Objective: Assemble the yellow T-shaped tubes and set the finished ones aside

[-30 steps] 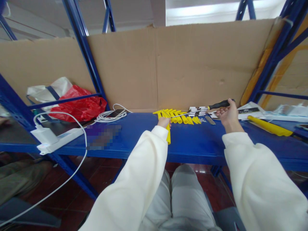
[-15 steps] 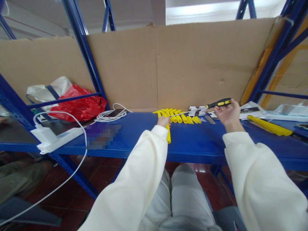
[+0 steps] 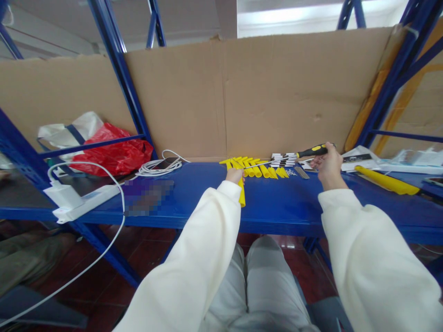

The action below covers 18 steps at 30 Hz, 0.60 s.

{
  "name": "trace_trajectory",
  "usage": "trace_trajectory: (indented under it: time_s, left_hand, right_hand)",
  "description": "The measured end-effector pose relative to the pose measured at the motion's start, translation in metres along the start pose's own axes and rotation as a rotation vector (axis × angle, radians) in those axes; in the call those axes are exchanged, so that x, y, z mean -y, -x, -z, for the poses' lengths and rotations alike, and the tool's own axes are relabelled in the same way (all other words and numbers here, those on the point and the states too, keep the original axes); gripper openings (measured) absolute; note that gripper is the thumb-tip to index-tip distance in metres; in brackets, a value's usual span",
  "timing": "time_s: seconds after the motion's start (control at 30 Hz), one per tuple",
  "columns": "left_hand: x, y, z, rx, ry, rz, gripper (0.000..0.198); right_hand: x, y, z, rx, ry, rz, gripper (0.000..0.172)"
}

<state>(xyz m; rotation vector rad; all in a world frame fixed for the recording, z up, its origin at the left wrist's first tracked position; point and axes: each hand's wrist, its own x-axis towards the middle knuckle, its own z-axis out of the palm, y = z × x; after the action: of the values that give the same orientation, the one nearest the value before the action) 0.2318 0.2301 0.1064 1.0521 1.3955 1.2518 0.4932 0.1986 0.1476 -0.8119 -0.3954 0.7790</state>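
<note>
My left hand (image 3: 235,175) is closed around a yellow plastic handle (image 3: 242,196), whose tube-like end points toward me over the shelf edge. My right hand (image 3: 328,168) grips the end of a long screwdriver (image 3: 313,151) with a black and yellow grip. The screwdriver's thin shaft runs left, nearly level, to the yellow handle at my left hand; its tip is hidden by the fingers. Behind and right of my left hand lies a row of several similar yellow pieces (image 3: 265,171). Small screws (image 3: 291,172) and a flat grey metal blade (image 3: 302,173) lie beside them.
Black-and-white packets (image 3: 284,159) lie by the cardboard back wall (image 3: 270,92). A long yellow piece (image 3: 387,180) rests at right. On the left are a coiled white cable (image 3: 155,169), a power strip (image 3: 86,203) and a red bag (image 3: 114,145). Blue posts (image 3: 129,87) frame the shelf.
My right hand has turned and its fingers have curled more around the screwdriver's grip, shifting slightly left. My left hand stays on the yellow handle.
</note>
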Motion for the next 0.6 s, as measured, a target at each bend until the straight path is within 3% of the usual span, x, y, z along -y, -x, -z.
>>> trace_trajectory:
  time_s: [0.27,0.6]
  left_hand:
    - [0.0005,0.0007,-0.0010,-0.009,0.001,-0.011,0.019]
    - [-0.0002,0.0032,-0.0016,-0.004,0.015,-0.024,0.021]
  right_hand:
    - [0.0029,-0.0039,0.0043,0.072,-0.022,-0.070,0.040]
    - [0.0055,-0.0019,0.0052,0.151,-0.102,-0.101,0.042]
